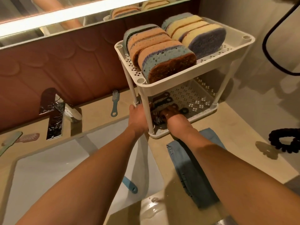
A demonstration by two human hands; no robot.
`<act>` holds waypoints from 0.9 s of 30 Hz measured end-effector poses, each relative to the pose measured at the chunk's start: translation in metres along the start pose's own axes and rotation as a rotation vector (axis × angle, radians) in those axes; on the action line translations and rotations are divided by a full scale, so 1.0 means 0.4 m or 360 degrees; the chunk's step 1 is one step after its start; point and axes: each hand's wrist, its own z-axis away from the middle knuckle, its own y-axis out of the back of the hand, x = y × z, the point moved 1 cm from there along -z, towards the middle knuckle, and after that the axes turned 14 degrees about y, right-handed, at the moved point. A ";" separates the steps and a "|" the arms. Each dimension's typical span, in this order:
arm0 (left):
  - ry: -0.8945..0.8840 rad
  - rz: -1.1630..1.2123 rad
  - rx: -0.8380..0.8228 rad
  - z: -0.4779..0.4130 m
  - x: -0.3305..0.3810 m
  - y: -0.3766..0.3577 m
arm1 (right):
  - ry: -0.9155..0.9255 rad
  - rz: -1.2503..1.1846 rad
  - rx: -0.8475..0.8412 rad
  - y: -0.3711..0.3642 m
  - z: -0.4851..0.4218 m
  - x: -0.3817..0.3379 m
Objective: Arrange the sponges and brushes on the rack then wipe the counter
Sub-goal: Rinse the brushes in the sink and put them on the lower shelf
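lining the top of the rack (170,88), sponges (162,51) on edge — brushes (162,100) lie below.

White rack (162,88), blue cloth (191,172)

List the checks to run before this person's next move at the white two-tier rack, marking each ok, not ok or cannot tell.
1. Sponges stowed: ok. Two rows of orange, yellow and blue foam sponges stand on edge on the white plastic rack's upper tier.
2. Rack steadied: ok. The left hand grips its front leg.
3. Right hand's hold: cannot tell. The right hand reaches among dark brushes on the lower tier, fingers hidden.
4. All brushes racked: not ok. A blue-handled brush lies on the beige counter; a blue handle lies in the white sink.
5. Wiping cloth ready: ok. A folded blue cloth lies under the right forearm.
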 end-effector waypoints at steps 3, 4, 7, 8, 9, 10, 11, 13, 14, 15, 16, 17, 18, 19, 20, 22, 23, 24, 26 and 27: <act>-0.0108 -0.0076 -0.0036 0.020 0.013 0.014 | 0.0024 -0.0021 0.0099 -0.016 -0.003 0.001; -0.0144 -0.0074 -0.0022 0.031 0.016 0.017 | 0.0051 -0.0009 0.0136 -0.020 -0.001 -0.001; -0.0188 -0.0033 0.0055 0.044 0.017 0.019 | 0.0064 0.0033 0.0257 -0.024 0.007 -0.001; -0.0202 -0.0048 0.0072 0.046 0.018 0.019 | 0.0052 0.0068 0.0263 -0.025 0.007 -0.001; -0.0215 -0.0076 0.0087 0.046 0.018 0.019 | 0.0045 0.0116 0.0257 -0.026 0.008 -0.001; -0.0212 -0.0097 0.0085 0.045 0.017 0.018 | 0.0048 0.0147 0.0247 -0.026 0.008 -0.002; -0.0200 -0.0097 0.0077 0.045 0.015 0.016 | 0.0058 0.0138 0.0245 -0.026 0.009 -0.004; -0.0169 -0.0069 0.0065 0.045 0.013 0.014 | 0.0078 0.0051 0.0247 -0.028 0.008 -0.004; -0.0162 -0.0051 0.0058 0.046 0.013 0.013 | 0.0091 0.0019 0.0247 -0.029 0.009 -0.003; -0.0157 -0.0034 0.0055 0.045 0.010 0.011 | 0.0106 0.0002 0.0255 -0.031 0.009 -0.002; -0.0144 -0.0032 0.0047 0.044 0.007 0.008 | 0.0119 -0.0011 0.0267 -0.033 0.011 -0.002; -0.0123 -0.0035 0.0038 0.040 0.004 0.006 | 0.0133 -0.0024 0.0292 -0.034 0.012 -0.001; -0.0099 -0.0033 0.0027 0.038 0.002 0.004 | 0.0137 -0.0042 0.0317 -0.036 0.014 -0.001; -0.0086 -0.0029 0.0024 0.037 0.000 0.003 | 0.0135 -0.0062 0.0337 -0.036 0.016 0.000; -0.0085 -0.0034 0.0029 0.036 0.000 0.002 | 0.0132 -0.0082 0.0342 -0.037 0.016 0.000; -0.0102 -0.0037 0.0029 0.039 0.004 0.002 | 0.0132 -0.0080 0.0305 -0.038 0.016 0.002; -0.0102 -0.0026 0.0026 0.040 0.004 0.003 | 0.0134 -0.0066 0.0286 -0.037 0.015 0.003; -0.0096 -0.0015 0.0026 0.041 0.005 0.003 | 0.0143 -0.0066 0.0282 -0.036 0.015 0.003; -0.0072 -0.0009 0.0030 0.038 0.001 0.000 | 0.0183 -0.0081 0.0295 -0.034 0.014 0.004; -0.0063 -0.0011 0.0032 0.036 -0.002 -0.003 | 0.0195 -0.0082 0.0284 -0.034 0.013 0.004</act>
